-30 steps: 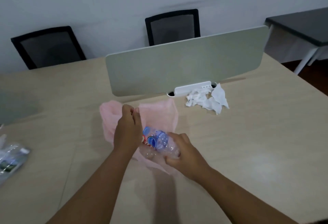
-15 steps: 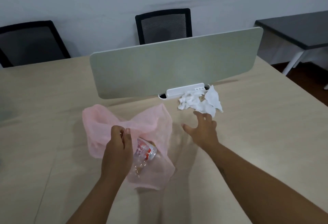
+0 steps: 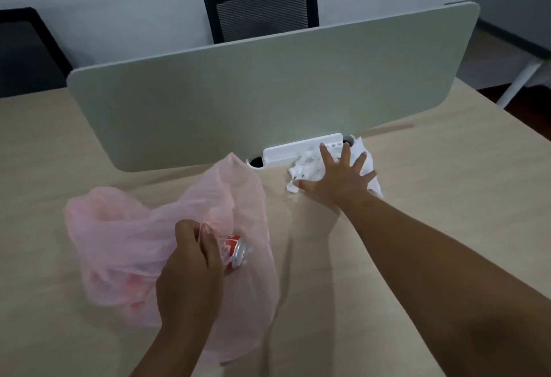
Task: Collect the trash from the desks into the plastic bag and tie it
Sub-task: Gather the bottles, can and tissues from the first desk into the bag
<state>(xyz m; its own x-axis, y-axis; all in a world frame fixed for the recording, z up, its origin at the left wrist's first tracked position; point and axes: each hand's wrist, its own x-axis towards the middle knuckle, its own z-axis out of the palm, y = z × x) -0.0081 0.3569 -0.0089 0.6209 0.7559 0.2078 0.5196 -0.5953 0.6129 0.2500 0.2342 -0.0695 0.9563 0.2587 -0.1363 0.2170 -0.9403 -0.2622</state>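
— Since half a second ago, has the right hand (image 3: 337,178) moved?
— Yes, it has gone from short of the tissues (image 3: 310,167) to lying flat on them, fingers spread wide, gripping nothing.
— And nearer us?
— At the near edge of the desk (image 3: 447,197), the left hand (image 3: 190,266) is closed, pinching the rim of the pink bag (image 3: 119,242), which slumps on the wood.
— Anything in the bag?
— A red can (image 3: 235,250) lies on its side, just right of the left fingers.
— Behind the tissues?
— A white tray (image 3: 286,153) touches them, at the foot of the divider (image 3: 268,93). Past that stands a black chair (image 3: 262,9).
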